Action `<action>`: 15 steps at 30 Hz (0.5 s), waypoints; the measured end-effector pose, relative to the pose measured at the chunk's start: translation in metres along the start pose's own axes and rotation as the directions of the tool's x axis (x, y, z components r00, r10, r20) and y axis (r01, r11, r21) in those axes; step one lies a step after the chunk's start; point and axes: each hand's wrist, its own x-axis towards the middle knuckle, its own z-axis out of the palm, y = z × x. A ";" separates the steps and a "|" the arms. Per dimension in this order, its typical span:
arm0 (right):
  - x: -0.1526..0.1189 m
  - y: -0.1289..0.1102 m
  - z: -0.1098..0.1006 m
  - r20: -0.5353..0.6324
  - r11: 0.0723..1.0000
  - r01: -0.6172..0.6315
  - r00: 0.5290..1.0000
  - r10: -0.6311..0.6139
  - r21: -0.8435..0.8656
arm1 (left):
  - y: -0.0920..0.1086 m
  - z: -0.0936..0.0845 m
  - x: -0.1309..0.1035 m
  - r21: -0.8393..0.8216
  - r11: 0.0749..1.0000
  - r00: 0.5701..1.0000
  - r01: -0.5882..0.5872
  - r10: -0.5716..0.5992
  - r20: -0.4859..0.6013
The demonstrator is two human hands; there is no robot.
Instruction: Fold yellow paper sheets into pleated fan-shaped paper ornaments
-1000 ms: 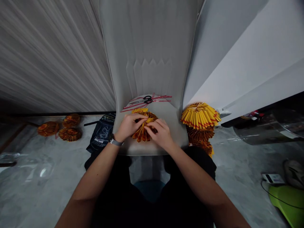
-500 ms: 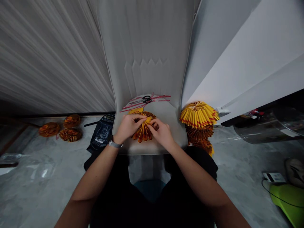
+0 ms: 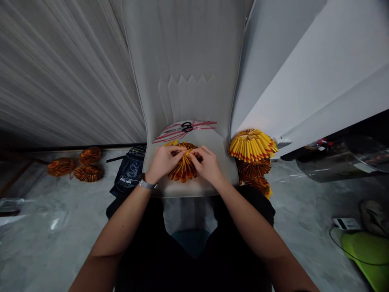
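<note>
A round pleated paper rosette (image 3: 183,169), gold with orange-red patterning, lies on the seat of a grey chair (image 3: 170,190). My left hand (image 3: 164,161) pinches the folds at its upper left, thumb and fingers closed. From the other side my right hand (image 3: 207,163) grips the folds near the centre, fingertips pressed together. The fingers cover part of the rosette's middle. Behind it on the seat lie black-handled scissors (image 3: 186,127) and several pink-red strips (image 3: 206,123). A bit of yellow paper (image 3: 172,142) shows behind my left hand.
To the right is a stack of pleated rosettes, topped by a yellow one (image 3: 253,145). Several gold rosettes (image 3: 88,172) sit on the floor at left, near a dark printed bag (image 3: 129,172). A cable and a green object (image 3: 366,253) lie at lower right.
My right fingers have moved up and inward toward the rosette's centre, covering more of the yellow inner folds. My left hand stays nearly in place. The whole view has shifted slightly.
</note>
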 end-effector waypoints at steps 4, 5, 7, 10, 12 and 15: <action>0.000 0.002 0.001 -0.001 0.999 0.032 0.999 -0.032 0.024 | 0.000 0.000 0.002 0.011 1.000 1.000 0.020 -0.020 -0.021; -0.001 0.002 0.002 0.009 0.999 0.038 0.999 -0.038 0.018 | 0.000 0.001 0.002 0.009 1.000 0.999 0.024 -0.024 -0.022; -0.002 0.004 0.004 0.040 0.999 0.051 0.998 -0.050 -0.015 | -0.002 0.001 0.003 0.002 1.000 0.999 0.031 -0.031 -0.023; -0.002 0.005 0.005 0.086 0.992 0.071 0.994 -0.062 -0.105 | -0.005 0.002 0.003 -0.016 0.999 0.999 0.040 -0.040 -0.013; -0.003 0.005 0.006 0.096 0.987 0.060 0.994 -0.046 -0.150 | -0.006 0.001 0.004 -0.028 0.999 0.999 0.043 -0.043 0.000; -0.004 0.003 0.008 0.056 0.988 -0.021 0.998 0.029 -0.152 | -0.007 0.001 0.004 -0.049 0.998 0.999 0.025 -0.023 0.032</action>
